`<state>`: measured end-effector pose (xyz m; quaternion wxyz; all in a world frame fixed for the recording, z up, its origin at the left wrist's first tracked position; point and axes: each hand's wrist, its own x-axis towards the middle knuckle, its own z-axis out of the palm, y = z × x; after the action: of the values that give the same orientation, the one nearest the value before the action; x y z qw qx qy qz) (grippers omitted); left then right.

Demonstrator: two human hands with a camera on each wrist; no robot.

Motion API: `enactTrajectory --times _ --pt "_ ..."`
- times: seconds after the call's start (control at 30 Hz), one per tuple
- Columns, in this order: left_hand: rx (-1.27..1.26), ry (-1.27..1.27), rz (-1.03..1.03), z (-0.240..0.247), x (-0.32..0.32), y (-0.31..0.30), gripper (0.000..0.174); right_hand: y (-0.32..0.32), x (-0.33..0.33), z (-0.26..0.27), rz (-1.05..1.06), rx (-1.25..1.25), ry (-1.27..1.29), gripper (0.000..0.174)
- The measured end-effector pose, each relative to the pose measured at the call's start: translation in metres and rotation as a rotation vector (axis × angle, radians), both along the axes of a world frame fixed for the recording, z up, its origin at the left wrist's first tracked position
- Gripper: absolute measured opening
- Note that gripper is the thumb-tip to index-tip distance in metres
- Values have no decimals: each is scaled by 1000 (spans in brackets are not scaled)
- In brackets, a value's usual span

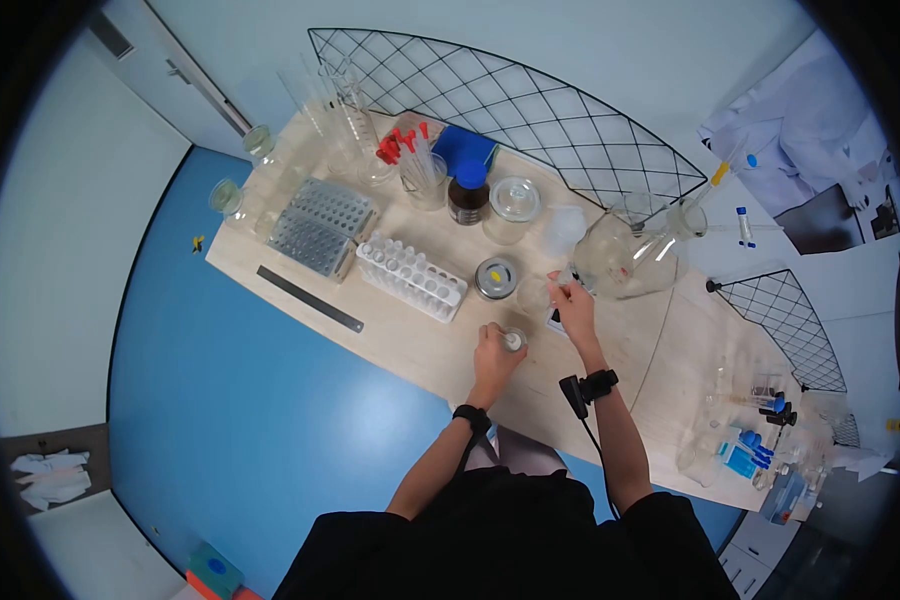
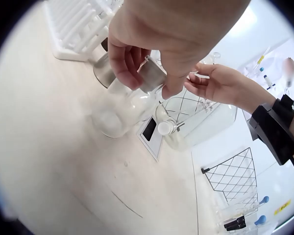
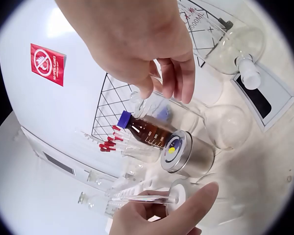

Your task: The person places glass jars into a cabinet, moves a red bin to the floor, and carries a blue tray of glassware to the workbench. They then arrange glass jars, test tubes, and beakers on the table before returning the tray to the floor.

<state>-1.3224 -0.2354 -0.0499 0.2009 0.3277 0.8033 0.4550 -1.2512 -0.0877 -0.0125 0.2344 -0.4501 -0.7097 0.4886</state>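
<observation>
In the head view my left hand point(image 1: 492, 358) grips a small clear glass flask point(image 1: 514, 341) by its neck, low over the near side of the table. White shows at its mouth, and a glass tube point(image 3: 144, 199) runs out from there in the right wrist view. The flask's frosted neck point(image 2: 153, 77) and clear body point(image 2: 110, 120) show in the left wrist view. My right hand point(image 3: 152, 54) is farther forward and to the right, its thumb and fingers pinching a thin clear glass piece. Below those fingers is a round clear glass bulb point(image 3: 229, 128).
Nearby stand a metal tin point(image 1: 495, 278), a white tube rack point(image 1: 410, 278), a brown bottle point(image 1: 468, 193), a lidded jar point(image 1: 513, 208) and a large glass flask point(image 1: 625, 260). A balance point(image 3: 279, 100) lies under the right hand's side. A ruler point(image 1: 310, 298) rests along the front edge.
</observation>
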Motion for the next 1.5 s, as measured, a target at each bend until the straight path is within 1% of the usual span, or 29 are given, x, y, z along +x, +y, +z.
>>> enactTrajectory --times 0.03,0.1,0.23,0.3,0.33,0.4,0.47,0.5,0.57,0.63,0.7,0.77,0.83,0.9,0.97,1.0,1.07,1.1,1.17,1.2,1.27,1.37,1.4,1.47,1.5 --pt "-4 -3 5 -2 0 2 43 0 -1 1 -7 -1 0 24" --pt "-8 -3 1 -5 -1 5 43 -1 -2 2 -9 85 -50 24" --pt "-32 -30 -3 -9 3 8 44 -5 1 4 -12 112 -40 27" --pt "-28 -45 -1 -10 6 9 45 -6 4 4 31 120 -11 35" --pt "-3 -32 2 -12 7 10 46 -7 7 1 20 119 -11 35" --pt "25 -19 -2 -16 9 11 47 -7 13 -4 16 103 -96 43" --pt "-62 -60 -23 -12 10 10 50 -12 22 -6 -10 113 -87 44" --pt "-65 -61 -32 -10 10 8 50 -17 27 -7 -30 122 -80 46" --pt "-43 -21 -62 -10 11 4 57 -31 42 -14 -66 114 -83 45" --pt "-26 -21 -100 -11 9 0 57 -50 57 -21 -103 107 -85 44" --pt "-5 -20 -141 -14 7 -5 58 -71 73 -29 -79 60 -153 41" --pt "-2 -108 -153 -19 5 -9 51 -89 86 -33 -73 -34 -202 37" --pt "209 122 -144 -37 5 -6 42 -102 101 -44 -46 -54 -220 34" --pt "200 2 -132 -45 4 -9 44 -112 109 -43 -51 -1 -178 33" --pt "199 -3 -153 -31 7 -11 40 -117 112 -32 -58 12 -155 33" --pt "213 -1 -201 -21 13 -13 40 -118 114 -23 -107 23 -149 33" --pt "241 61 -268 -3 32 -12 37 -117 129 -5 -49 -23 -178 35" --pt "249 71 -297 7 42 -12 37 -119 138 3 -77 -17 -165 35" --pt "224 70 -405 26 66 -15 40 -126 155 16 -55 124 -143 38" --pt "237 82 -427 36 78 -16 40 -130 165 22 -78 137 -132 38" --pt "169 -24 -603 58 107 -18 47 -140 190 37 -114 211 -61 43" --pt "207 16 -699 82 160 -19 50 -160 245 65 -209 232 -16 45" --pt "212 21 -726 87 181 -19 50 -166 266 75 -244 172 120 44" --pt "415 -201 -832 95 224 -20 49 -181 308 98 -322 152 169 44" --pt "415 -202 -854 101 248 -22 49 -188 330 104 -371 127 212 45"
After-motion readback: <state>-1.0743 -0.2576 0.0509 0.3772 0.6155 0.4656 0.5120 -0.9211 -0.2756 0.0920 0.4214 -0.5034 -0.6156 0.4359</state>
